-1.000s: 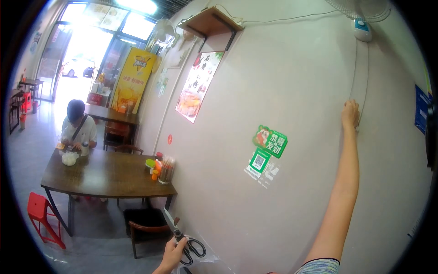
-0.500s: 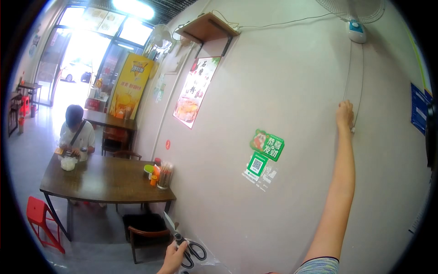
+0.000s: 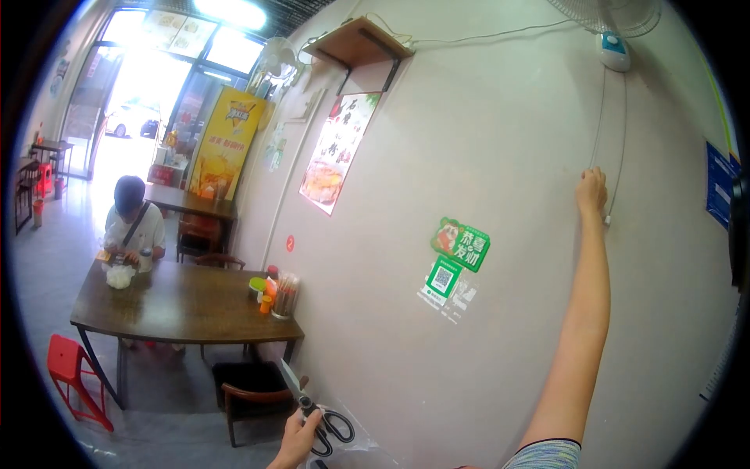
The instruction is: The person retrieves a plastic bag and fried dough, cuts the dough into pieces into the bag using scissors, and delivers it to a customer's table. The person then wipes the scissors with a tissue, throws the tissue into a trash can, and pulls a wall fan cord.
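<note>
In the head view, my right hand is raised high against the wall. Its fingers are closed around one of the two thin pull cords of a wall fan. The other cord hangs just beside the hand and ends in a small pale knob. Low in the picture, my left hand grips scissors with black handles. The blades point up and to the left, away from the wall cords.
Green stickers with a QR code and a food poster are on the wall. A person sits at a dark table bearing condiments and a chopstick holder. Around it stand a chair and a red stool.
The view has shifted very slightly. My right hand keeps its hold on the cord, and the scissors stay in my left hand.
</note>
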`<state>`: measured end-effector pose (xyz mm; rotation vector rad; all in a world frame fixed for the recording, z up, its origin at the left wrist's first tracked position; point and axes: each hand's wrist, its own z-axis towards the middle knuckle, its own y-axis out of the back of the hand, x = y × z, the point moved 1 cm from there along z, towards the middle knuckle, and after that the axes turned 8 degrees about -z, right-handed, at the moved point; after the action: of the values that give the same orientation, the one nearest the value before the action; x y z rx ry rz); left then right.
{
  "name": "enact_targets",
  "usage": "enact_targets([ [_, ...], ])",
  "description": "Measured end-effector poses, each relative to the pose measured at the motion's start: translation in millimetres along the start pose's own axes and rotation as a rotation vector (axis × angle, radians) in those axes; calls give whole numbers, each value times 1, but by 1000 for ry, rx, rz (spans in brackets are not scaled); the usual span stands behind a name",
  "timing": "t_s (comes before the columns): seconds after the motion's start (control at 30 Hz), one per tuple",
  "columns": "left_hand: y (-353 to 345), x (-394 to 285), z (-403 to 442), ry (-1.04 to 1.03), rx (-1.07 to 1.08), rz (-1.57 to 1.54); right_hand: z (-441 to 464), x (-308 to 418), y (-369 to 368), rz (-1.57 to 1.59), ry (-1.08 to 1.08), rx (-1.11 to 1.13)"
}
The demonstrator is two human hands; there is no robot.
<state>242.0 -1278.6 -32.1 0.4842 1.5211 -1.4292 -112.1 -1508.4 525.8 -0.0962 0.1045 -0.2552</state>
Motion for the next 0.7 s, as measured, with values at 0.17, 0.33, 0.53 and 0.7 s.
enact_targets([
  [0.17,4,8,4,-34,-27,52,1,-7,-11,8,5,37],
  [0.33,-2,-15,-2,-85,-14,118,16,-44,-63,185,-28,279],
  [0.53,10,9,0,-22,-16,105,47,-75,-116,5,-15,246],
  [0.7,8,4,-1,-23,-3,97,28,-47,-70,-22,-13,186],
])
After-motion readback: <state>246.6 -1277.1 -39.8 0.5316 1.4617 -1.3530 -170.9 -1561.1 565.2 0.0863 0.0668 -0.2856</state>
